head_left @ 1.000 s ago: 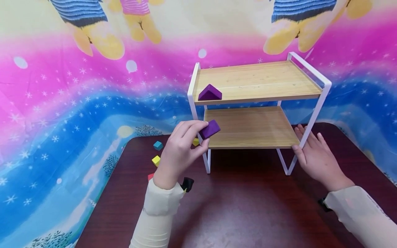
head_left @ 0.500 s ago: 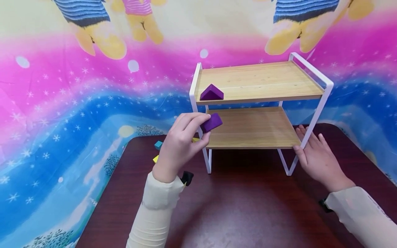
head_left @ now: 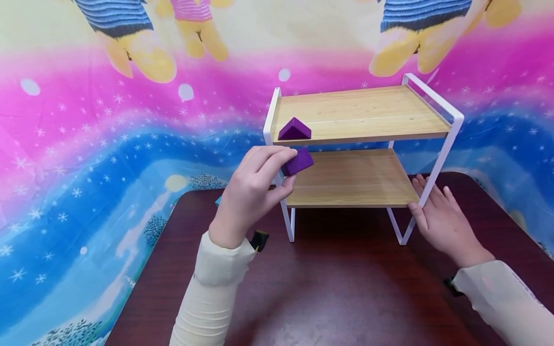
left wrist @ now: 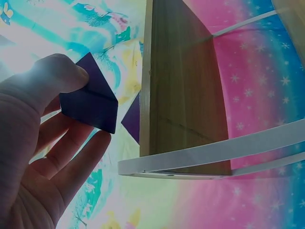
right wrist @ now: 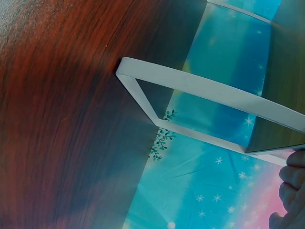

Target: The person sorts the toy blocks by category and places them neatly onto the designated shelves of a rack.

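My left hand pinches a purple triangular block between thumb and fingertips, in front of the two-tier wooden shelf. In the left wrist view the held block is beside the upper board's front edge. Another purple triangular block sits, peak up, at the front left corner of the upper board, just above the held one in the head view. My right hand rests at the shelf's right front leg, fingers straight behind the leg and thumb at the lower board's corner. At the right wrist view's edge, its fingers partly show.
The shelf's white metal frame stands on a dark red-brown table. A teal block on the table is mostly hidden behind my left hand. A printed cloth hangs close behind the table and shelf.
My left hand has risen with the held block, from beside the lower board to just below the upper board's front edge. It now covers the yellow and red blocks. My right hand stays put.
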